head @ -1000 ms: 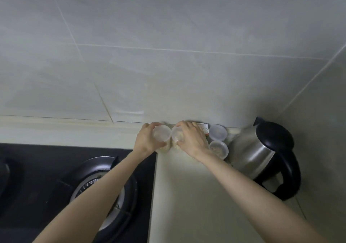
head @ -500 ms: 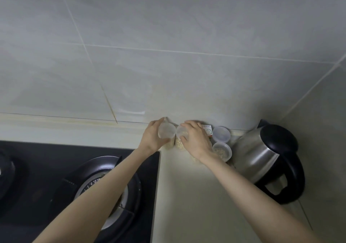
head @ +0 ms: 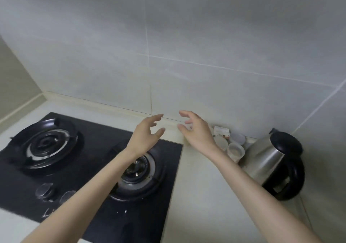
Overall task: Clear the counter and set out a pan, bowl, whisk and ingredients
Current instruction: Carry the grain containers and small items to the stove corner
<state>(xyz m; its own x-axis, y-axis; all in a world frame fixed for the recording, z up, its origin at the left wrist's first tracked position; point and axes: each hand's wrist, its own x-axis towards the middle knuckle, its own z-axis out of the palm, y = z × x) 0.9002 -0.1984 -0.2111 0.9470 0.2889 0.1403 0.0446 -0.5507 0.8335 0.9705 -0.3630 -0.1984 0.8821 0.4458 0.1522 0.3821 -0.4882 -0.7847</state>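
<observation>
Translucent round plastic tubs [head: 235, 152] sat clustered; I saw pale grains in one. My left hand [head: 145, 137] and right hand [head: 196, 132] hovered spread, empty.

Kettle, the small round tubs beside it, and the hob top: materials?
The silver-bodied kettle looks like brushed stainless steel, by its soft streaked sheen; its lid and handle seem glossy black plastic. The small round tubs are cloudy translucent plastic, contents dimly showing through. The black hob top is probably tempered glass, flat and smooth with faint reflections, though enamelled metal is possible.
</observation>
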